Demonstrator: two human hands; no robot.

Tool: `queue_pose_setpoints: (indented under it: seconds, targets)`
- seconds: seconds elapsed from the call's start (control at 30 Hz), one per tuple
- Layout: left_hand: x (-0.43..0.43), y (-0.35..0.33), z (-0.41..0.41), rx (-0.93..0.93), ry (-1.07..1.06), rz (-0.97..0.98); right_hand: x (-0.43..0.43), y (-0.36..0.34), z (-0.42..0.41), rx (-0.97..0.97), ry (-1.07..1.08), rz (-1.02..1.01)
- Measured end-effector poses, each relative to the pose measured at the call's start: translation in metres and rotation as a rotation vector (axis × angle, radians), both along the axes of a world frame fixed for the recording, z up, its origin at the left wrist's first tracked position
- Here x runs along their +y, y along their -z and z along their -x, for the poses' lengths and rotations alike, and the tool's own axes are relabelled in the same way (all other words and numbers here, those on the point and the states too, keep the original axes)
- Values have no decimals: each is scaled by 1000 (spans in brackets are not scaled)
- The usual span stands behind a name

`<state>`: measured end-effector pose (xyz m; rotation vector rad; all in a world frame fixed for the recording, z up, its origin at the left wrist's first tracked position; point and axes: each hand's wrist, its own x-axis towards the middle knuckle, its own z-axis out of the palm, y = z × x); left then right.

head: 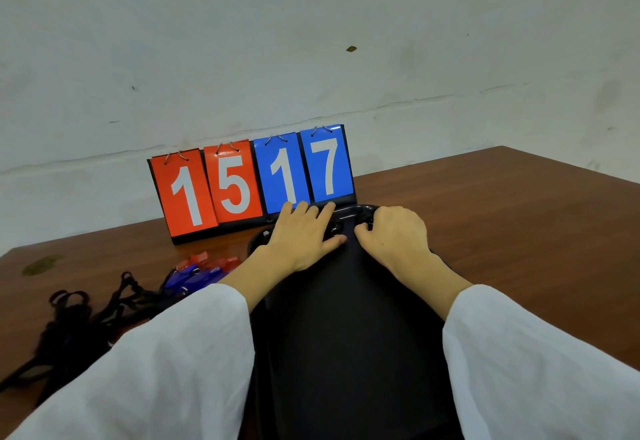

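A long black tray lies on the brown table, running from me toward the wall. My left hand rests flat near the tray's far end, fingers straight, thumb pointing right. My right hand sits beside it with its fingers curled down over small dark pieces at the far end; what it holds is hidden. Just beyond the hands stands a flip scoreboard showing red 15 and blue 17.
Black straps or cords lie tangled on the table's left side. Red and blue plastic pieces are piled between them and the tray. The brown table meets a white wall behind the scoreboard.
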<state>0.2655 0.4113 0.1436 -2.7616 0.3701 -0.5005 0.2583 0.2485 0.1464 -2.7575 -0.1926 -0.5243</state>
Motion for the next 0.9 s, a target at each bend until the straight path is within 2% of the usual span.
queue_pose_setpoints:
  seconds: [0.17,0.27,0.37,0.5,0.6,0.67,0.73,0.9]
  targets:
    - [20,-18,27,-201,50,68,-7,-5,-3,-4,53,-39]
    - [58,-26,61,-326,63,227,-10,-8,-1,-90,81,-32]
    - [112,-23,100,-279,-105,478,10,-18,11,-148,-20,4]
    - [159,-9,141,-179,-265,636,74,-26,50,123,-254,-232]
    - [168,-3,158,-127,-270,751,124,-19,77,218,-379,-251]
    - [167,0,162,-146,-243,737,149,-13,88,250,-413,-250]
    - [165,4,164,-160,-214,642,164,-8,94,241,-389,-237]
    - [160,7,167,-94,-69,431,176,-5,100,113,-365,-73]
